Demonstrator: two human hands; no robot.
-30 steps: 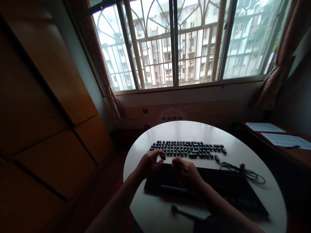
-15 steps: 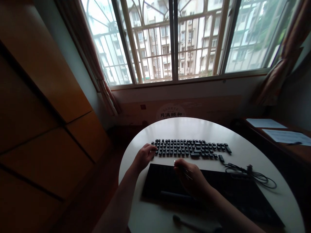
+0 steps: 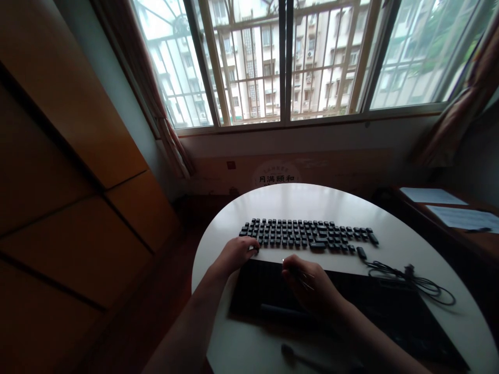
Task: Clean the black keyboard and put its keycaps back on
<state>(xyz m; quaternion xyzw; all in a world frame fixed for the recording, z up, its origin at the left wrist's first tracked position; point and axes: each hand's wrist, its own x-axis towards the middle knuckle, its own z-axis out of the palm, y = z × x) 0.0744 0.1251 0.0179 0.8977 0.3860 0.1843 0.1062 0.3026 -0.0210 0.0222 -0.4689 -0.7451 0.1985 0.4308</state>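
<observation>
On the white rounded table (image 3: 304,200): left hand (image 3: 238,253) beside far black square keycaps (image 3: 291,242), grip indiscernible; right hand (image 3: 307,280) grasping a slender, mostly hidden metallic tool (image 3: 284,261) over the near flat black keyboard (image 3: 382,306).

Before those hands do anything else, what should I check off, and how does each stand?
1. Keycaps laid out in rows: ok.
2. Right hand gripping the wire tool: ok, thin wires stick out of it.
3. Left hand firmly gripping a keycap: cannot tell; its fingertips are beside the rows.
4. Cable apart from both hands: ok.
5. Keyboard lit well enough to show detail: not ok, too dark.
</observation>
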